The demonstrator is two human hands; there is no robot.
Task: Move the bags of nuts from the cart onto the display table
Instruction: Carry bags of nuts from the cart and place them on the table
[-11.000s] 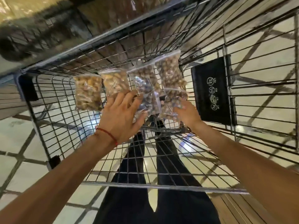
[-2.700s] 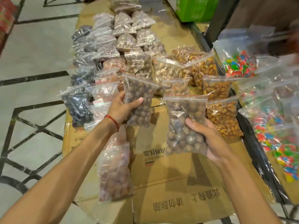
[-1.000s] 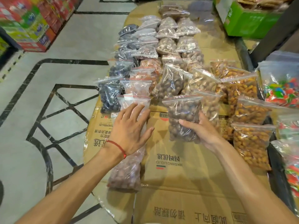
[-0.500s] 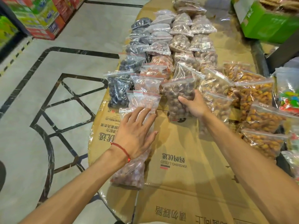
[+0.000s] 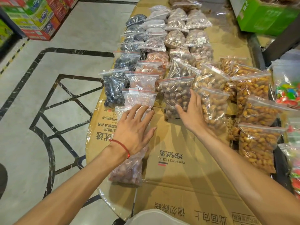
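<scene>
Both hands lie flat and released — left hand (image 5: 134, 127) on the clear zip bag of reddish nuts (image 5: 128, 166) near the left edge of the cardboard-covered display table (image 5: 186, 179), right hand (image 5: 191, 114) against the clear zip bag of dark round nuts (image 5: 176, 95) — a careless push could slide the reddish bag off.

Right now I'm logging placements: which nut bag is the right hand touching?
The bag of dark round nuts nearest the bare cardboard, red-striped seal up; the right hand lies open against its right side.

cardboard-covered display table (image 5: 186, 184) — rows of nut bags (image 5: 177, 96) on top
</scene>
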